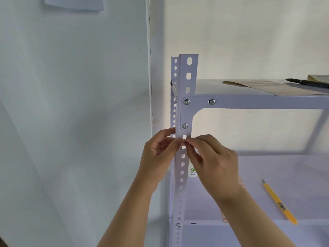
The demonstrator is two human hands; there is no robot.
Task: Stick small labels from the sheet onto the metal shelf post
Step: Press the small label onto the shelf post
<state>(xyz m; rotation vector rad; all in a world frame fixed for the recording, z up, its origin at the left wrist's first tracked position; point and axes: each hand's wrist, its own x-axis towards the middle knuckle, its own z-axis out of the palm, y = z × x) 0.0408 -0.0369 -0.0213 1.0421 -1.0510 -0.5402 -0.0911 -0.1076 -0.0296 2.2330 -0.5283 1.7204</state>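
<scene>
A pale perforated metal shelf post (187,81) stands upright in the middle of the view. A small label (183,143) with a reddish edge lies across the post just below a bolt (185,125). My left hand (158,152) pinches the label's left end at the post's left edge. My right hand (211,157) pinches its right end with fingertips against the post. Most of the label is hidden by my fingers. The label sheet (274,87) lies flat on the top shelf to the right.
A black pen (308,82) and a yellowish pad (319,78) sit on the top shelf at far right. A yellow utility knife (279,202) lies on the lower shelf (267,175). A round sticker (192,172) shows beside the post. A white wall fills the left.
</scene>
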